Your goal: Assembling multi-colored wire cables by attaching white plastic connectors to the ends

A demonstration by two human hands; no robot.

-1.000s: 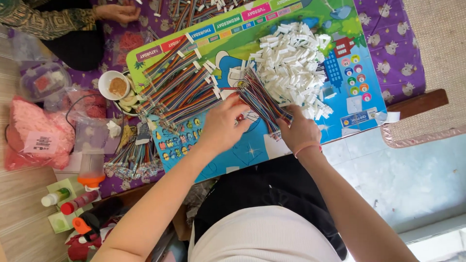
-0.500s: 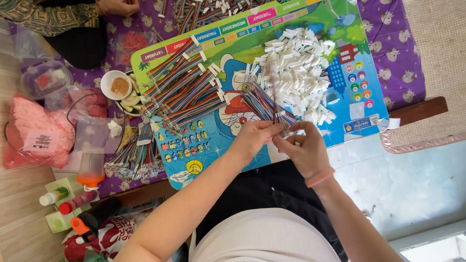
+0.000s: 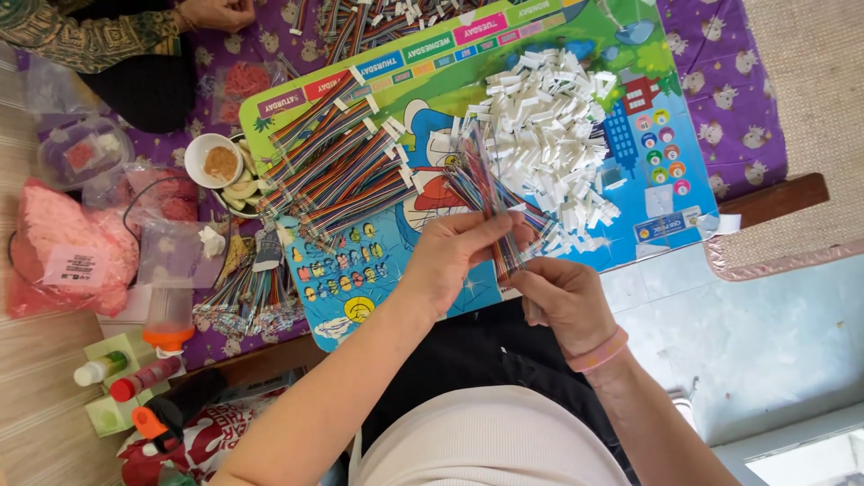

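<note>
My left hand (image 3: pixel 450 259) and my right hand (image 3: pixel 562 299) meet over the near edge of a colourful cartoon board (image 3: pixel 670 157). Both pinch a bundle of multicoloured ribbon wires (image 3: pixel 490 202) that fans away from me. The left fingers grip the strands from the left side; the right fingers hold their near ends. A pink band sits on my right wrist. Beyond the bundle lies a heap of small white plastic connectors (image 3: pixel 549 135). Left of it, several finished wire bundles (image 3: pixel 337 175) lie in rows on the board.
Another person's hand (image 3: pixel 216 13) and patterned sleeve are at the top left. A white bowl (image 3: pixel 214 162) of brown powder, pink bags (image 3: pixel 63 256), bottles (image 3: pixel 144 373) and more wire bundles (image 3: pixel 243 297) crowd the left. A purple patterned cloth (image 3: pixel 733 99) covers the table.
Both hands have drawn closer to me with the wire bundle, from over the board's middle to its near edge. The right hand has shifted beneath the bundle's near ends.
</note>
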